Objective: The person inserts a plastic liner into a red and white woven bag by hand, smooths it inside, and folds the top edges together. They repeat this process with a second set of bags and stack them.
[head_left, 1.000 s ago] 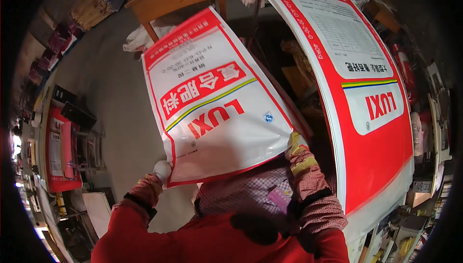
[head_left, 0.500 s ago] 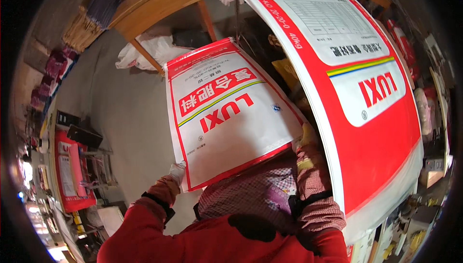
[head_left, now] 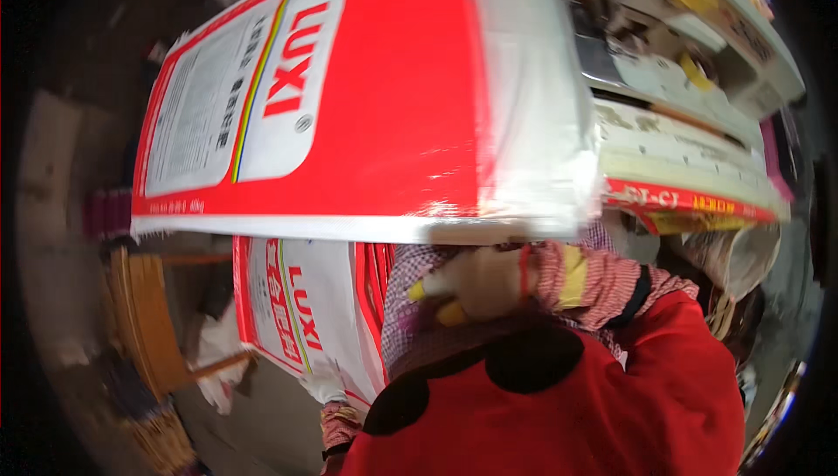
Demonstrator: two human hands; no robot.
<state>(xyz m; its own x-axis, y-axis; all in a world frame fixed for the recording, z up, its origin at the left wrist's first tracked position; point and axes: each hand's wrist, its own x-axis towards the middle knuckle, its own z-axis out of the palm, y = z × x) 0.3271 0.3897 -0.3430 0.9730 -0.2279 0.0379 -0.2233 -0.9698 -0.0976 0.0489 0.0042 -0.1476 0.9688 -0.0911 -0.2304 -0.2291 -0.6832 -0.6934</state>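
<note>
My left hand (head_left: pixel 323 387), in a white glove, grips the edge of a white and red woven sack (head_left: pixel 327 323). This sack hangs at my lower left, its far part reaching under a larger stack. In front of my apron, my right hand (head_left: pixel 480 286) is away from that sack. Its glove has yellow fingertips, which are apart and point left; nothing shows in them, though the hand is blurred. Just beyond my right hand lies a stack of red and white sacks (head_left: pixel 393 83), with a shiny whitish end to the right.
At the right stands a sewing machine (head_left: pixel 698 57) on a worn table (head_left: pixel 681 148). A pale bucket-like container (head_left: pixel 749 258) is below it. A wooden stool-like piece (head_left: pixel 140 319) and a crumpled white bag (head_left: pixel 218 354) are at the left.
My view has swung to the right, toward the sewing machine. My right hand has let go of the sack corner and moved in front of my apron. My left hand still holds the sack.
</note>
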